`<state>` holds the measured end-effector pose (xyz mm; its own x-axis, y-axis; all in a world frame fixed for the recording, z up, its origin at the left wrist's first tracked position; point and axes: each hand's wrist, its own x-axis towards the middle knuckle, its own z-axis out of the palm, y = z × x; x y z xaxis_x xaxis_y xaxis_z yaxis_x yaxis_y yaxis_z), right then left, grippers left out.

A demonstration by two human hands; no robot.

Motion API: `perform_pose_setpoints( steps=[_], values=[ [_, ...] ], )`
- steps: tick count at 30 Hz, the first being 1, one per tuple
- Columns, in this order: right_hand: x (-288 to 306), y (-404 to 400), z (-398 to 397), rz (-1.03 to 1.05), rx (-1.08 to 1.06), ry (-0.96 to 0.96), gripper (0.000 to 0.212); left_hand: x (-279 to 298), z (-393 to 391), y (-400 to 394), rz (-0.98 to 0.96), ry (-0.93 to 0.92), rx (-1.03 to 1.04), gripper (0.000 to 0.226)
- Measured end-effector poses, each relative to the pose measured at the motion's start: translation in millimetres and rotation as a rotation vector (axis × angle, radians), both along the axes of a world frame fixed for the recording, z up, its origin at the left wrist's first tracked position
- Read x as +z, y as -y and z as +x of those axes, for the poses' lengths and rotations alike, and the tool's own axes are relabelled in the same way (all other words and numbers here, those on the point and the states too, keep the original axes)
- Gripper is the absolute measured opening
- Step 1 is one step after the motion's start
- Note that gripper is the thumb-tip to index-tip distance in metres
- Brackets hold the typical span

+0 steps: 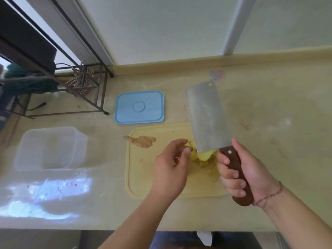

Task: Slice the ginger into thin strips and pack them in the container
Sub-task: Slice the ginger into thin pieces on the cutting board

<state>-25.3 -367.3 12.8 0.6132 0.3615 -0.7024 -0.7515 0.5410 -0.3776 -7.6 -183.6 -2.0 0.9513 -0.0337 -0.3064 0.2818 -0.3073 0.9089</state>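
Cleaver (208, 119) w/ wood handle, gripped by right hand (251, 169), fingers wrapped round it. Left hand (172, 164) loosely curled, fingertips at cut ginger (203, 156) on cutting board (143, 177); pinching or not, can't tell. Uncut ginger piece (142, 141) on board's left. Container (48, 148) well left, no strips inside. Risk: blade near left fingertips, could nick if it drops.

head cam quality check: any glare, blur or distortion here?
Head view: bright window glare on the counter lower left, below the clear container; wide-angle bend curves the counter edges; whole frame soft, ginger slices by the cleaver smeared.
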Motion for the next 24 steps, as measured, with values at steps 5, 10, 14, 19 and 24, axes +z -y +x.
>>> perform_pose_setpoints(
  steps=[5, 10, 14, 19, 24],
  values=[
    [-4.9, -5.1, -3.4, 0.030, -0.016, 0.001, 0.060, 9.3, 7.3, 4.4, -0.252, -0.252, -0.018, 0.030],
    [-4.9, 0.1, -1.7, 0.019, -0.070, 0.001, 0.057, 6.6, 9.6, 1.3, -0.191, -0.240, -0.003, 0.033],
    [2.9, 14.2, -2.4, -0.045, -0.172, 0.014, 0.058, -2.7, 14.1, 3.8, 0.033, -0.136, -0.028, 0.027],
    [10.4, 20.9, -8.5, -0.114, -0.217, 0.038, 0.061, -18.7, 19.2, 8.0, 0.454, 0.193, -0.337, 0.030],
    [18.4, 15.3, -18.4, -0.173, -0.157, 0.088, 0.062, -37.4, 18.1, -4.0, 0.684, 0.631, -0.380, 0.024]
  ],
)
